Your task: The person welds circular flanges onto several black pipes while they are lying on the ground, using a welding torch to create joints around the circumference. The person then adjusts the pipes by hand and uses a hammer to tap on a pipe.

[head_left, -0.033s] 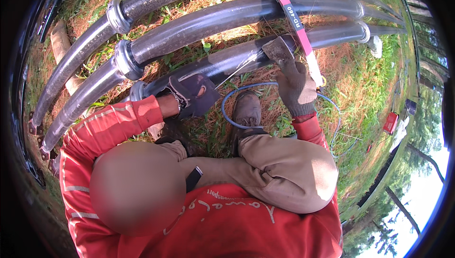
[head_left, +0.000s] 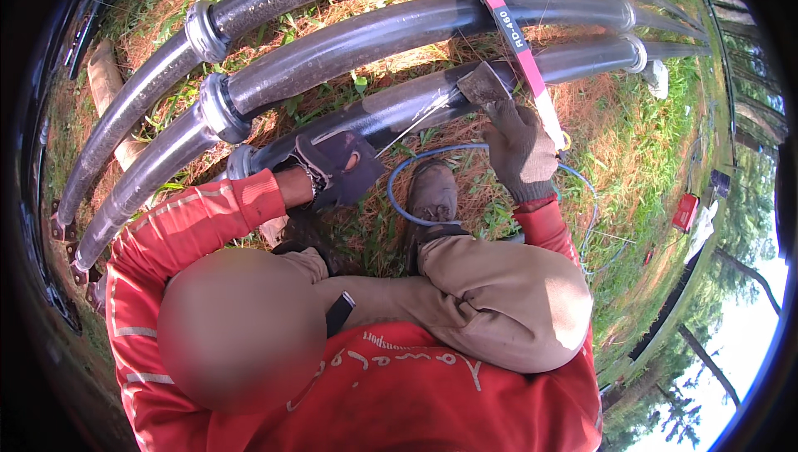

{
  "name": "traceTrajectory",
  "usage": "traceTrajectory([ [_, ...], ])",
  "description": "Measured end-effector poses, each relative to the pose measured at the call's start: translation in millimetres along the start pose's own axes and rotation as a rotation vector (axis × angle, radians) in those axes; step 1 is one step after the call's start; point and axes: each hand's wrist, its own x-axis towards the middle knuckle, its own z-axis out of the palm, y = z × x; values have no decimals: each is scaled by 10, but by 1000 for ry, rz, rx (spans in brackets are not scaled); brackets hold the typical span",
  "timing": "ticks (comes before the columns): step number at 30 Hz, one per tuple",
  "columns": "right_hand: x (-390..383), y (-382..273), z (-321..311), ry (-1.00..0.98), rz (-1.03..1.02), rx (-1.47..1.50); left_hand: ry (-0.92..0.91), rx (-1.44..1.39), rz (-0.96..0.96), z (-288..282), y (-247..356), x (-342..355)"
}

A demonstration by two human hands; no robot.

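Note:
My left hand (head_left: 347, 171), in a dark thick glove, is closed with its fingers mostly hidden. A thin pale welding rod (head_left: 413, 125) runs from it to the nearest black pipe (head_left: 378, 113). My right hand (head_left: 524, 149), in a brownish knit glove, grips a flat, dark grey rectangular plate (head_left: 485, 85) by its lower edge, tilted in front of that pipe. What kind of plate it is, I cannot tell. Beside it, a long pink, white and black packet (head_left: 524, 57) lies across the pipes, with several rods sticking out of its far end.
Two more black pipes (head_left: 349, 57) run behind, with bright metal collars (head_left: 223, 108). A blue hose (head_left: 397, 176) loops around my boot (head_left: 434, 193) on grass and dry needles. A wooden log (head_left: 105, 78) lies under the pipes at left. A red box (head_left: 685, 213) stands far right.
The flat plate has tilted and shifted slightly left in my right hand. My left hand and the rod are nearly unchanged.

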Motion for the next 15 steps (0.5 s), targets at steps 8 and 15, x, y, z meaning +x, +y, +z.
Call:
traceTrajectory([
  [8,-88,102,-46,43,-13,-58,111,351,-281,576,673,85],
  [15,-186,28,110,-39,-121,79,53,201,-26,469,639,-12],
])
